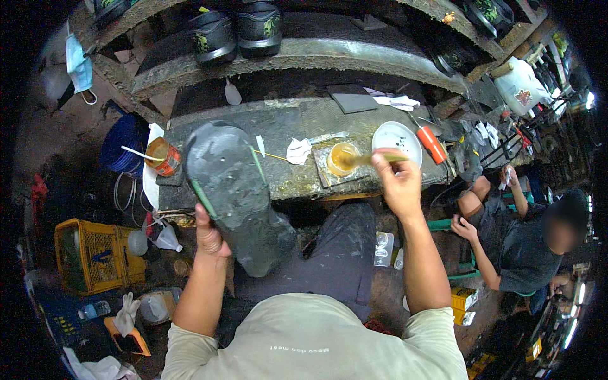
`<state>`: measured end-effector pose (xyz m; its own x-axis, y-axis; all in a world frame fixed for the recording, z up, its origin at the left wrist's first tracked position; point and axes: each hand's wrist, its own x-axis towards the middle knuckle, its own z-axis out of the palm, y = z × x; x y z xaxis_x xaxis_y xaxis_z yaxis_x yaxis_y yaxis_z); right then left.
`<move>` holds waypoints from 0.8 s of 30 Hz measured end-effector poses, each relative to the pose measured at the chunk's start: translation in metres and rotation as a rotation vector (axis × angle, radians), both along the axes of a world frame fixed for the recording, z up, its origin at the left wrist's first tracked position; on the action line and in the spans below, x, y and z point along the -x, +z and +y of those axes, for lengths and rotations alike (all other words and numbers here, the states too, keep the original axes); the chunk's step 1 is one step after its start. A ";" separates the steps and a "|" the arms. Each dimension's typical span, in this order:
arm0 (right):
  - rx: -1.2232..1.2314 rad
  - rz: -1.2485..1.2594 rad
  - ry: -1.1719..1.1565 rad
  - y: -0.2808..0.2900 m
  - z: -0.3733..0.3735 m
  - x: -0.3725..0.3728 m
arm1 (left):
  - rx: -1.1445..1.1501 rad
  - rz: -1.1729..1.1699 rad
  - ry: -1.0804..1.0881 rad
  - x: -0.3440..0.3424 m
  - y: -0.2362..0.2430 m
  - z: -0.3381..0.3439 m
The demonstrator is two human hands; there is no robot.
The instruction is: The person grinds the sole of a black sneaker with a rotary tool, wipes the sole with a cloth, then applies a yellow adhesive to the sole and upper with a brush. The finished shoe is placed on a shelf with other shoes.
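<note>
My left hand (211, 235) grips a large black shoe sole (231, 177) by its left edge. Green strips run along both sides of the sole, and it is tilted up over the bench's front edge. Pinched in my right hand (402, 185) is a brush (379, 157), blurred by motion. Its tip points left, at the rim of a small cup of amber, glue-like liquid (342, 158); I cannot tell whether it touches the liquid. Under the cup lies a square board (324, 177). Crumpled white paper (298, 151) and a thin yellow stick (273, 155) lie between sole and cup.
A white plate with dark specks (397, 140) and a red-orange cylinder (431, 145) are at the bench's right. An orange tin with a stick (166, 159) stands left. Black shoes (259, 28) line the shelf above. A person (522, 234) sits at right; a yellow crate (95, 256) is left.
</note>
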<state>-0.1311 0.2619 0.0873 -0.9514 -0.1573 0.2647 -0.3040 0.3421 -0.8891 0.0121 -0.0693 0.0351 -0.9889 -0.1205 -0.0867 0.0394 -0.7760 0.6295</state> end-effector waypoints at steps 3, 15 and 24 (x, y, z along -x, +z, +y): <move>0.122 -0.050 -0.071 -0.006 0.003 -0.002 | -0.029 -0.032 0.063 -0.004 -0.009 0.001; 0.368 0.262 -0.020 0.083 -0.024 -0.084 | 0.465 0.095 0.244 -0.013 -0.004 0.014; 0.364 0.500 0.288 0.128 -0.047 -0.098 | 0.754 0.307 0.405 -0.013 0.016 0.016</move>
<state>-0.0335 0.2149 0.2155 -0.6342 -0.2035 0.7459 -0.7426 -0.1084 -0.6609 0.0253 -0.0530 0.0507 -0.8250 -0.3817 0.4167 0.4696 -0.0528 0.8813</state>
